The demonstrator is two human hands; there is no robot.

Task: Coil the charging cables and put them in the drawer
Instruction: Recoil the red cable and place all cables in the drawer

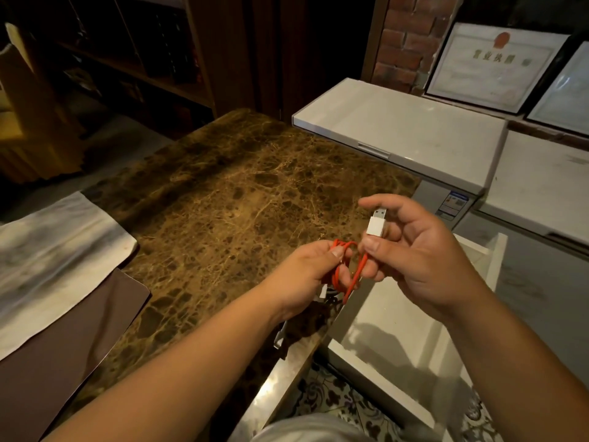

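Two hands meet over the near right edge of the brown marble table (229, 199). Left hand (306, 272) is closed around a small bundle of loops of the red charging cable (345, 275), thumb pressed down on top of the coil. Right hand (417, 250) pinches the cable's white USB plug (376, 224) between thumb and fingers, metal tip pointing up and away, while the red cord drops from the plug down into the left hand's bundle. One more white connector (323, 292) peeks out just under the left hand (which cable it belongs to is hard to tell). Below and to the right of the hands, the white drawer (392, 320) stands pulled out, its bare floor in view, and the cable hangs just above its left wall, not inside. Further right and far, white chest freezers (411, 132) line up against the brick wall (404, 36), with framed certificates (490, 65) leaning behind them. On the left side of the table lie a grey-white cloth (54, 250) and a brown sheet (63, 346) tucked partly under it.
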